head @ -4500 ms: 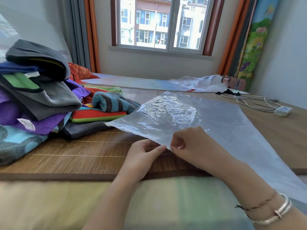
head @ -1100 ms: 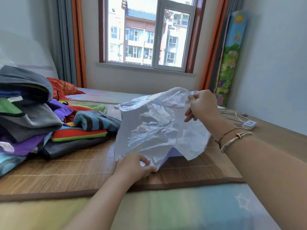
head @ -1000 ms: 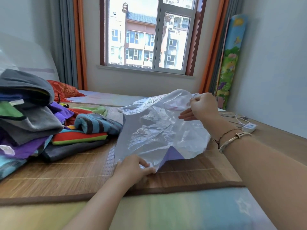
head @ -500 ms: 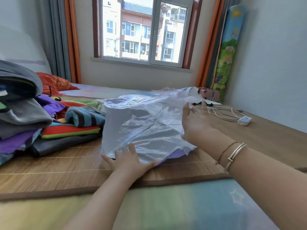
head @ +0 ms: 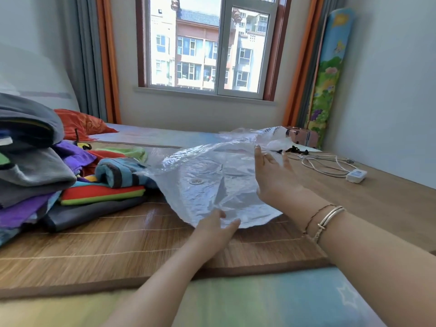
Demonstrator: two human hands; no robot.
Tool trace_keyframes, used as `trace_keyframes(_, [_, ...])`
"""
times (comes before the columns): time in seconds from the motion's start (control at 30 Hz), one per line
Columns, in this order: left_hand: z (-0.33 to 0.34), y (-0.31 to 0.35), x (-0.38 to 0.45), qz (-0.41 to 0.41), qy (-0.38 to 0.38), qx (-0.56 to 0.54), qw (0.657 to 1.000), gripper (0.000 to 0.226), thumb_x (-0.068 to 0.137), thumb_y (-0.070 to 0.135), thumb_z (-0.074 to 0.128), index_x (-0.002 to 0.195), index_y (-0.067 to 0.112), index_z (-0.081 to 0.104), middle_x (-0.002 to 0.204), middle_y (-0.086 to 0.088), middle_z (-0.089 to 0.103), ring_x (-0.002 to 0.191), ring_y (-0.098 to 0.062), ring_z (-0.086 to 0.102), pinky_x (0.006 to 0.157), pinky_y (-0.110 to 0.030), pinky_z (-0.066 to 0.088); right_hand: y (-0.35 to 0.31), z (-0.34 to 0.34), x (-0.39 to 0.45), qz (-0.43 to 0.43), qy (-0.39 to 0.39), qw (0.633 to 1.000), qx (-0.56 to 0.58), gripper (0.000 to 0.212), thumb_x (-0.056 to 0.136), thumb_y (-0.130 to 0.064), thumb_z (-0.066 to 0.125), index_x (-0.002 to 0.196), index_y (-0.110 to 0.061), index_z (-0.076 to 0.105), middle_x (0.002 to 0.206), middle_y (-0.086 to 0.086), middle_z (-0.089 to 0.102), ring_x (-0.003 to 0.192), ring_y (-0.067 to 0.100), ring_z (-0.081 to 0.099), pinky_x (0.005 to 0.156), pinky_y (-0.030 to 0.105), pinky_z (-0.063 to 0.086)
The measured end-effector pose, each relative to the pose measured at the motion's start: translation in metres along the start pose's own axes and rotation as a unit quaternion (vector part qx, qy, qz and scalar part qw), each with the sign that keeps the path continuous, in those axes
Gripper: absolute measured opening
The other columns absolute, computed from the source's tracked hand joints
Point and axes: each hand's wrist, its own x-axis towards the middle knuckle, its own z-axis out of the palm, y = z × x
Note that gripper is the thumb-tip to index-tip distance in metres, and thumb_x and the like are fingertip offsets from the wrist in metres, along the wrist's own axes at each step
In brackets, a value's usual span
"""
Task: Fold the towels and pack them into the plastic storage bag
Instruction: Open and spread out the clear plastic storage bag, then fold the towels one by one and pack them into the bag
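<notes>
Lying crumpled on the bamboo mat [head: 94, 251], right of the towels [head: 70, 185], the plastic storage bag [head: 212, 182] looks light, limp and slippery. Left hand [head: 212, 230] presses its near edge with flat fingers; right hand [head: 273, 175], released, touches its right side. Best hold is the open edge.

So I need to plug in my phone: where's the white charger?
In the head view the charger lies far right on the wooden mat, its cable coiled to its left, beyond the right hand.
</notes>
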Motion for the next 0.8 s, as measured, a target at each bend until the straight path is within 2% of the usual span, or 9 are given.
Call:
trace_keyframes(0.17, [-0.002, 0.005, -0.018, 0.102, 0.013, -0.039, 0.994, 0.038, 0.093, 0.043, 0.053, 0.129, 0.03, 0.05, 0.121, 0.013, 0.056, 0.077, 0.004, 0.05, 0.064, -0.003, 0.034, 0.003, 0.016, -0.018, 0.027, -0.029, 0.997, 0.068, 0.075, 0.098, -0.026, 0.042, 0.15, 0.0, -0.005, 0.137, 0.006, 0.048, 0.128, 0.023, 0.044, 0.117, 0.053, 0.003])
trace_keyframes(0.27, [-0.027, -0.008, -0.032, 0.117, 0.074, -0.037, 0.99, 0.024, 0.092, 0.035, 0.057, 0.116, 0.03, 0.059, 0.115, 0.009, 0.064, 0.087, -0.006, 0.061, 0.074, -0.015, 0.044, -0.009, 0.02, -0.034, 0.007, -0.043, 0.997, 0.067, 0.071, 0.096, -0.017, 0.039, 0.152, -0.005, -0.003, 0.091, -0.002, 0.058, 0.092, 0.024, 0.056, 0.117, 0.05, 0.012])
trace_keyframes(0.3, [-0.038, -0.015, -0.037, 0.116, 0.097, -0.036, 0.988, 0.019, 0.092, 0.032, 0.058, 0.11, 0.03, 0.061, 0.109, 0.006, 0.068, 0.09, -0.01, 0.063, 0.079, -0.021, 0.046, -0.017, 0.019, -0.038, -0.002, -0.042, 0.997, 0.068, 0.07, 0.095, -0.014, 0.04, 0.152, -0.006, -0.001, 0.086, -0.002, 0.058, 0.088, 0.025, 0.056, 0.114, 0.047, 0.02])
trace_keyframes(0.37, [-0.062, -0.032, -0.048, 0.115, 0.147, -0.028, 0.982, 0.011, 0.09, 0.026, 0.059, 0.1, 0.031, 0.064, 0.098, 0.011, 0.069, 0.092, -0.007, 0.064, 0.083, -0.024, 0.048, -0.041, 0.012, -0.046, -0.027, -0.021, 0.995, 0.096, 0.061, 0.093, -0.011, 0.041, 0.149, -0.007, 0.015, 0.093, 0.005, 0.06, 0.089, 0.028, 0.058, 0.092, 0.037, 0.039])
trace_keyframes(0.43, [-0.088, -0.052, -0.061, 0.11, 0.199, -0.008, 0.974, 0.012, 0.09, 0.02, 0.059, 0.094, 0.03, 0.066, 0.094, 0.019, 0.066, 0.091, 0.003, 0.059, 0.079, -0.011, 0.042, -0.075, -0.001, -0.051, -0.051, 0.022, 0.986, 0.156, 0.043, 0.093, -0.012, 0.042, 0.136, -0.01, 0.034, 0.088, 0.006, 0.053, 0.083, 0.028, 0.057, 0.068, 0.03, 0.038])
trace_keyframes(0.5, [-0.114, -0.074, -0.074, 0.091, 0.239, 0.01, 0.967, 0.014, 0.09, 0.015, 0.058, 0.092, 0.027, 0.066, 0.09, 0.019, 0.065, 0.083, 0.008, 0.056, 0.068, -0.002, 0.036, -0.111, -0.015, -0.05, -0.085, 0.079, 0.973, 0.2, 0.032, 0.094, -0.017, 0.042, 0.126, -0.014, 0.041, 0.085, 0.005, 0.055, 0.08, 0.028, 0.059, 0.063, 0.03, 0.039])
trace_keyframes(0.57, [-0.139, -0.102, -0.083, 0.069, 0.265, 0.019, 0.961, 0.016, 0.09, 0.012, 0.057, 0.093, 0.025, 0.066, 0.091, 0.017, 0.065, 0.083, 0.008, 0.056, 0.066, -0.001, 0.036, -0.148, -0.027, -0.04, -0.123, 0.123, 0.952, 0.253, 0.024, 0.095, -0.02, 0.041, 0.118, -0.016, 0.047, 0.088, 0.007, 0.062, 0.085, 0.029, 0.062, 0.065, 0.032, 0.042])
trace_keyframes(0.67, [-0.17, -0.143, -0.089, 0.033, 0.297, 0.021, 0.954, 0.017, 0.091, 0.01, 0.057, 0.1, 0.021, 0.064, 0.098, 0.011, 0.065, 0.097, 0.0, 0.058, 0.076, -0.005, 0.036, -0.2, -0.036, -0.014, -0.177, 0.144, 0.921, 0.315, 0.013, 0.094, -0.02, 0.045, 0.106, -0.017, 0.051, 0.098, 0.003, 0.061, 0.096, 0.025, 0.059, 0.072, 0.032, 0.045])
trace_keyframes(0.8, [-0.183, -0.179, -0.086, 0.002, 0.321, 0.001, 0.947, 0.021, 0.09, 0.009, 0.058, 0.109, 0.019, 0.059, 0.108, 0.007, 0.063, 0.108, -0.008, 0.056, 0.089, -0.016, 0.035, -0.256, -0.029, 0.038, -0.181, 0.152, 0.931, 0.28, 0.04, 0.092, -0.016, 0.054, 0.131, -0.015, 0.044, 0.13, 0.006, 0.053, 0.124, 0.023, 0.045, 0.096, 0.035, 0.045])
